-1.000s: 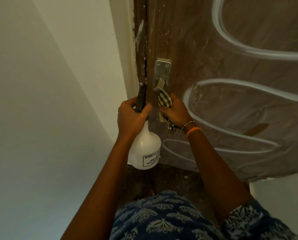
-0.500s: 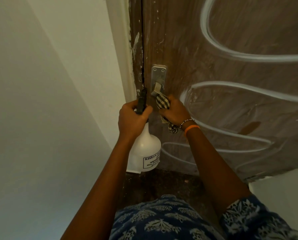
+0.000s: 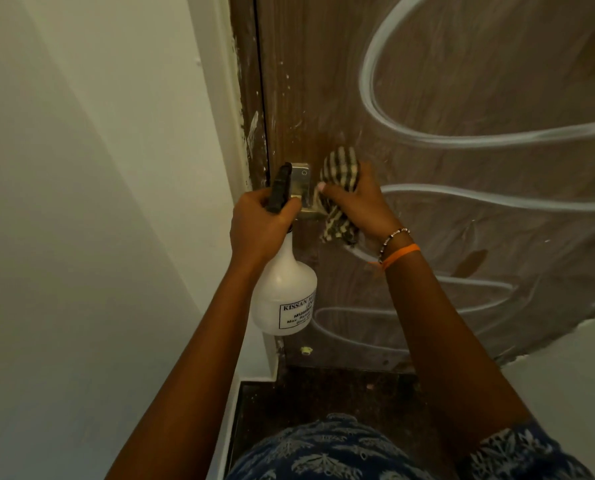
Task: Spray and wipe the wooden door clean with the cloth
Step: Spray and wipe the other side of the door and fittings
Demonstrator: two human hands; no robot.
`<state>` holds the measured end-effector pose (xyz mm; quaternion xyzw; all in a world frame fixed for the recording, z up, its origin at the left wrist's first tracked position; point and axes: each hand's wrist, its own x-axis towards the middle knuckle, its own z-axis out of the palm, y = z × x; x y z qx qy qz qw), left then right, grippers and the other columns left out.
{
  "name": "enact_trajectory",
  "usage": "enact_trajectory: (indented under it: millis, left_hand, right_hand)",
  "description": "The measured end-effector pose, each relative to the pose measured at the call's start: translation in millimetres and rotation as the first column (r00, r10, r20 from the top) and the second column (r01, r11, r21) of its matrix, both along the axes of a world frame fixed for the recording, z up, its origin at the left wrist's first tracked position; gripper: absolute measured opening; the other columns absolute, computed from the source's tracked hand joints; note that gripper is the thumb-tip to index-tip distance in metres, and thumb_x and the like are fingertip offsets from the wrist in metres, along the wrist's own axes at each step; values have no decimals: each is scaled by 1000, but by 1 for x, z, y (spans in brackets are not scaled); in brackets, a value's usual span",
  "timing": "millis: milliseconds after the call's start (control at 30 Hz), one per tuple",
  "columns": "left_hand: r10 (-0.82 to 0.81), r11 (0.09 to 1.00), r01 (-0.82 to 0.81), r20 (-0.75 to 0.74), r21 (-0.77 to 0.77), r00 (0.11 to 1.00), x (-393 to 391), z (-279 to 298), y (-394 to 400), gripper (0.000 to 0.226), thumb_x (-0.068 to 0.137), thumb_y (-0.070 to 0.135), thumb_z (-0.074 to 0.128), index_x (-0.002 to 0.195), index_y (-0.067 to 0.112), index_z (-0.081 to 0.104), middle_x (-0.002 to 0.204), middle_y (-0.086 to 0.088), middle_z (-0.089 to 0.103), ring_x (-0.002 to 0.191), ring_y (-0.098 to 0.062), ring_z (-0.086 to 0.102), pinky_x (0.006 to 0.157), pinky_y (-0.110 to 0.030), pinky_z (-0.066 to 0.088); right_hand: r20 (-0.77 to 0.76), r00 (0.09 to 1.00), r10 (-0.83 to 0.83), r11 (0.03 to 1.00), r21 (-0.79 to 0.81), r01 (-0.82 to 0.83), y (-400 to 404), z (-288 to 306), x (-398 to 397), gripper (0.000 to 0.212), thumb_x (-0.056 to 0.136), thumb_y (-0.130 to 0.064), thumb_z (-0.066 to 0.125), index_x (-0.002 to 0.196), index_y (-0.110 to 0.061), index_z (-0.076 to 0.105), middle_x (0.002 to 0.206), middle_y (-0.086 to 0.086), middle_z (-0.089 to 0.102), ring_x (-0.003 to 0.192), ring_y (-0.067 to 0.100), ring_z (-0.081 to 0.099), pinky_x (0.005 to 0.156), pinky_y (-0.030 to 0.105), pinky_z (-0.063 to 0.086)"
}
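The brown wooden door [image 3: 462, 81] fills the upper right, with pale curved lines across it. My left hand [image 3: 259, 225] grips the black trigger head of a white spray bottle [image 3: 284, 296], which hangs below my fist beside the door's left edge. My right hand [image 3: 358, 206] holds a checked cloth [image 3: 339, 168] bunched against the door, just right of the metal lock plate [image 3: 303, 183]. A tail of the cloth hangs below my palm.
A white wall [image 3: 81, 202] and the pale door frame [image 3: 216, 98] stand at the left. The dark floor [image 3: 323, 393] lies at the door's foot. A small pale object [image 3: 305, 350] sits by the door's lower left corner.
My right hand has moved the cloth from the lock handle up and to the right of the lock plate. The left hand still holds the bottle in about the same place.
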<state>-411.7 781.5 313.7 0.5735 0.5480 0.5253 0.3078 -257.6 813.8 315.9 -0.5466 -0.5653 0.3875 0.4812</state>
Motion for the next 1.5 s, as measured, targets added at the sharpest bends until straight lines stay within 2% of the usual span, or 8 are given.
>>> enact_trajectory:
  millis: [100,333,433,600,833,1033,1267,1500]
  left_hand:
    - [-11,999,12,-5,31,1000,3,16,4,55,54,55,53,69,4,66,69,-19,65,70,-36,61,73,-52,52]
    - [-55,994,60,-57,89,997,11,69,20,33,65,40,59,70,8,65,73,-20,66,74,-35,63,76,-50,53]
    - [-52,991,58,-57,122,997,14,91,26,37,64,39,59,71,4,67,72,-18,67,72,-35,63,75,-49,53]
    - [-111,969,123,-68,216,992,19,124,32,52,64,40,59,79,-10,65,79,-30,64,68,-34,58,67,-44,48]
    - [-172,937,181,-58,298,983,29,177,39,43,64,38,60,70,-4,64,67,-23,61,66,-34,57,71,-42,49]
    - [-211,905,229,-90,357,973,35,236,43,37,67,41,63,71,4,67,69,-20,65,73,-40,63,79,-51,52]
    - [-212,883,259,-161,392,964,49,300,56,26,83,23,67,62,12,59,54,-1,52,58,-16,50,58,-29,38]
    - [-246,859,252,-74,445,967,48,376,60,22,84,25,65,67,12,61,62,0,57,59,-13,52,58,-27,38]
  right_hand:
    - [-423,905,40,997,-45,-65,-3,21,-1,11,94,-20,59,105,-19,61,102,2,68,97,15,66,93,34,52]
    - [177,984,-26,991,136,2,7,63,18,30,83,-22,73,110,-11,64,95,-3,66,85,6,62,79,23,51]
    - [-280,960,5,1000,-21,-11,10,81,24,30,84,-16,71,110,0,65,101,10,70,93,18,68,82,28,55]
    - [-807,585,76,973,-70,-222,7,110,30,29,88,-5,57,116,1,58,130,20,58,123,30,54,107,42,42]
    - [-658,748,86,971,223,84,6,159,19,48,70,-12,77,115,-4,62,109,17,70,98,24,69,86,40,56]
    - [-147,964,-220,781,565,264,16,222,18,23,90,-15,64,107,-20,51,97,-10,60,89,0,59,76,12,50]
    - [-476,877,-64,909,335,248,23,314,23,81,58,-30,87,123,-5,45,105,12,67,89,22,70,78,39,59]
    - [-646,692,324,913,406,-48,-1,371,34,19,91,-8,58,107,3,60,110,21,66,104,31,63,100,42,48]
